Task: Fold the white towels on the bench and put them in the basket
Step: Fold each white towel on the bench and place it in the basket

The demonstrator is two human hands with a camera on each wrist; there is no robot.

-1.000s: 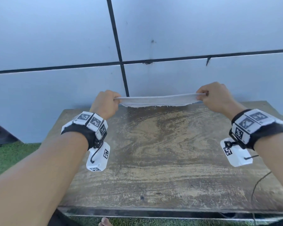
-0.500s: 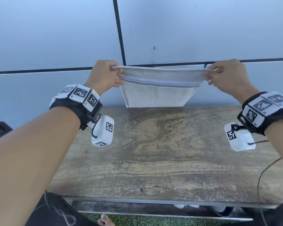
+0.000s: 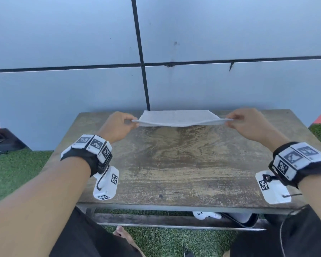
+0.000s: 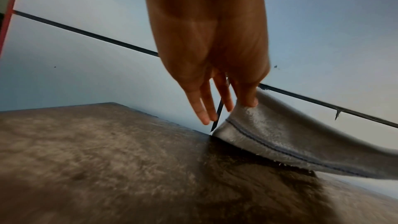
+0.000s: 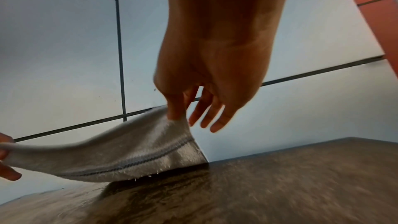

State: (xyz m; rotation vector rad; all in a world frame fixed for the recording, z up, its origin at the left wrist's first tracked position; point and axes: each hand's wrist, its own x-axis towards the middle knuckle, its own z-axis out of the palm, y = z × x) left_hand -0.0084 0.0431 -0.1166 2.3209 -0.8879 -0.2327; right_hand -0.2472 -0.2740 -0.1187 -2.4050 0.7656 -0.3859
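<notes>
A white towel point(image 3: 176, 118) is stretched between the two hands above the far part of a wooden bench point(image 3: 183, 164). In the head view it is at about 12 o'clock from the middle of the bench top, close to the grey tiled wall point(image 3: 63, 43). The far edge of the towel touches the bench top near the back rim, and the near edge is lifted and sags a little in the middle. A thin dark stitched line runs along the towel near its border.

The left hand point(image 3: 117, 127) is at about 11 o'clock and holds the left corner of the towel. In the left wrist view the thumb and one finger pinch the cloth, and the other fingers point(image 4: 201, 106) are straight, slightly apart, and point down without touching the bench. The right hand point(image 3: 248, 123) is at about 1 o'clock and holds the right corner in the same way: the thumb and one finger are pressed together on the cloth, and the other three fingers point(image 5: 206, 113) are spread and free.

Both wrists carry black bands with white marker blocks, and a small white box hangs under each wrist. Green artificial grass point(image 3: 17, 173) covers the ground around the bench. A black bag point(image 3: 2, 141) lies at 9 o'clock by the wall. A bare foot point(image 3: 122, 234) is visible under the near edge of the bench, at 6 o'clock. The basket is not visible in any view.
</notes>
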